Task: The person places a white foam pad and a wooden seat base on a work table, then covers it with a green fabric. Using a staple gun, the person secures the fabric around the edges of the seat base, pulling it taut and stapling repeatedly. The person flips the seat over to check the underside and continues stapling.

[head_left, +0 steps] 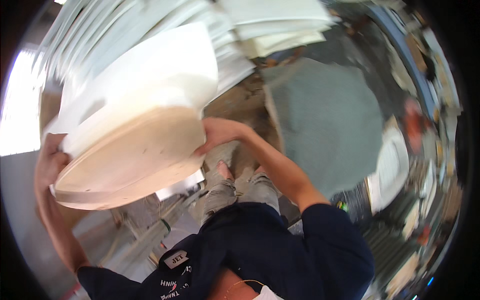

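Note:
In front of me on the left is a large curved plywood panel (135,155), held tilted. Its lower part shows bare pale wood with a rounded edge; the upper part (170,65) is bright white. My left hand (50,162) is closed round its left edge. At the opposite edge, my right hand (222,134) grips with the thumb against the wood face, the other fingers partly hidden behind the panel.
Many white sheets (120,30) stand in a row beyond the panel, with a flat white stack (280,17) beside them. A grey-green surface (325,120) lies to my right, with a white curved piece (392,167) past it. Both bare feet (225,170) stand below.

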